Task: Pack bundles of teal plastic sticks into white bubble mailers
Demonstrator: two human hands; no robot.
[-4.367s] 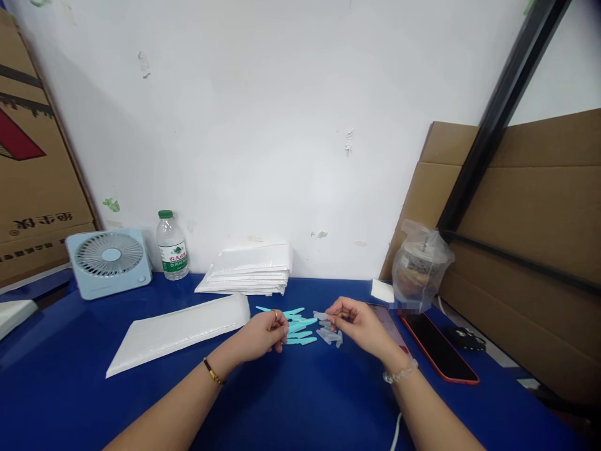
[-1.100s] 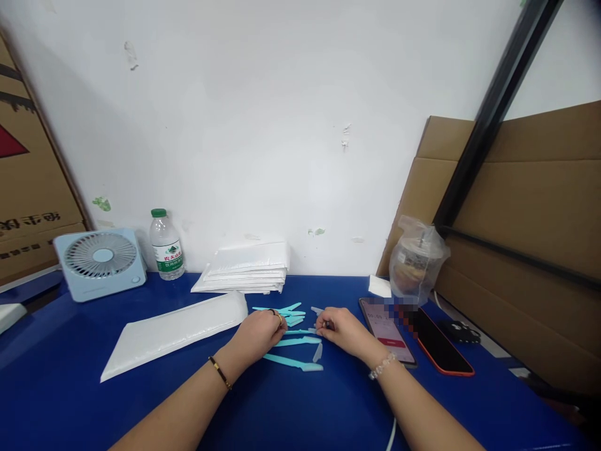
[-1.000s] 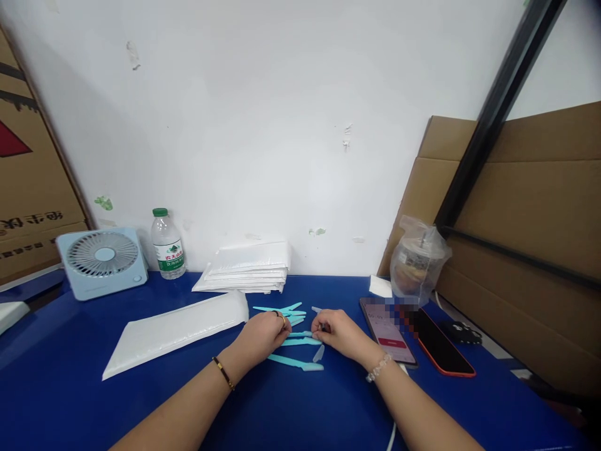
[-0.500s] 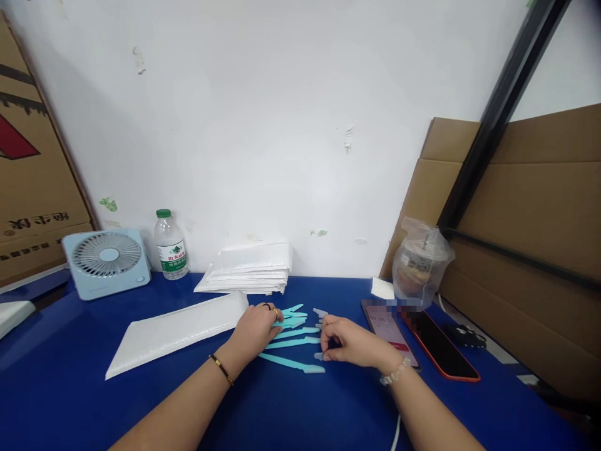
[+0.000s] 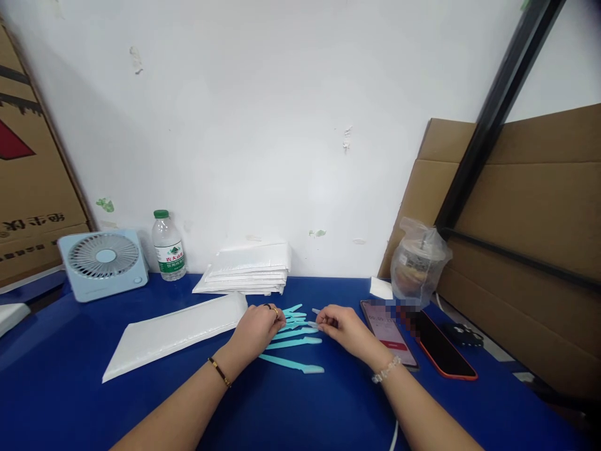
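Several thin turquoise plastic sticks (image 5: 293, 342) lie on the blue table (image 5: 300, 407) between my hands, some with a clear cap on the right end. One capped stick (image 5: 291, 363) lies nearest to me. My left hand (image 5: 256, 329) rests on the left ends of the sticks, fingers curled and pinching one. My right hand (image 5: 340, 324) hovers at their right ends, fingers pinched around a small clear cap (image 5: 315, 311).
A white padded mailer (image 5: 173, 332) lies at left, with a stack of mailers (image 5: 246, 269) behind. A blue fan (image 5: 102, 263) and water bottle (image 5: 168, 245) stand by the wall. Two phones (image 5: 389, 332) (image 5: 444, 354), a bagged drink cup (image 5: 419, 263) and cardboard (image 5: 530, 250) sit at right.
Over four seconds capped sticks have been laid in a row toward me. In the last half second my right hand moved back from the near stick to the pile's right end.
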